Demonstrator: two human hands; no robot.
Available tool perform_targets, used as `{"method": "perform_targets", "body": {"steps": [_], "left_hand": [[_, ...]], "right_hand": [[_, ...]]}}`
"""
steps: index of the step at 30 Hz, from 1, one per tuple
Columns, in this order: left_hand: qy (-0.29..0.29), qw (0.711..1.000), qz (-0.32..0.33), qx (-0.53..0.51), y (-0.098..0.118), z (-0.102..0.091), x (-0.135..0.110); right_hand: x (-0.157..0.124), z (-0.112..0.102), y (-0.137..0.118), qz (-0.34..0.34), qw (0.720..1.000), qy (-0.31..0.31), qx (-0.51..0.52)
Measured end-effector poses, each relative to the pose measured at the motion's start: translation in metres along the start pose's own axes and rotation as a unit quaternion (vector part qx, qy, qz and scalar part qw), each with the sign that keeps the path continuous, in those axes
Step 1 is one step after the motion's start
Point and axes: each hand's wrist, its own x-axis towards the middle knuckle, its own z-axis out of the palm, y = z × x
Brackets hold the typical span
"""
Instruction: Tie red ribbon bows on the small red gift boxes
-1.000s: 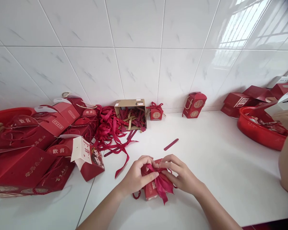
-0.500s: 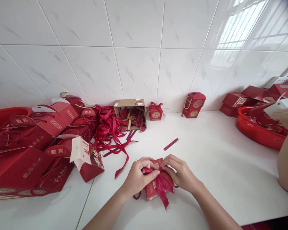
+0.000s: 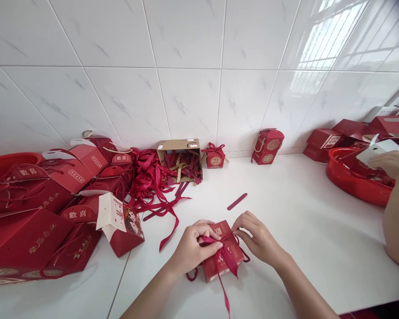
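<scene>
A small red gift box point(image 3: 221, 228) with printed characters lies on the white table in front of me. Across its top a dark red ribbon point(image 3: 231, 261) is looped into a bow, one tail hanging past the near edge. My left hand point(image 3: 199, 243) is closed at the box's left side, pinching a ribbon loop between thumb and fingers. On the right, my right hand point(image 3: 256, 235) pinches the ribbon's other side, just off the box. Dark red cord handles point(image 3: 192, 275) stick out at the box's sides. Beyond the box lies a flat maroon strip point(image 3: 237, 201).
Red gift boxes point(image 3: 46, 230) crowd the left, beside a pile of loose ribbons point(image 3: 149, 173) and a cardboard box point(image 3: 177, 145) of strips. Two finished-looking boxes point(image 3: 267, 146) stand by the wall. At right, another person's hand point(image 3: 390, 163) holds a white-flapped box over a red basin point(image 3: 355, 190).
My right hand has drawn slightly right and away from the knot, pulling the ribbon out sideways. A ribbon tail now hangs longer toward me. The other person's hand has shifted left.
</scene>
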Motion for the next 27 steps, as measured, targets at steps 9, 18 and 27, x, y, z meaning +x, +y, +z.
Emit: {"method": "perform_targets", "body": {"steps": [9,18,27], "left_hand": [[0.002,1.0,-0.02,0.002,0.009,-0.001,-0.005],[0.019,0.999,0.002,0.038,0.005,0.002,-0.003],[-0.007,0.997,0.019,0.078,0.003,0.001,0.002]], "right_hand": [[0.003,-0.004,0.0,0.027,0.994,-0.044,0.091],[0.005,-0.004,-0.002,0.011,0.999,-0.037,0.009],[0.008,-0.014,0.004,-0.091,0.988,-0.024,-0.12]]}}
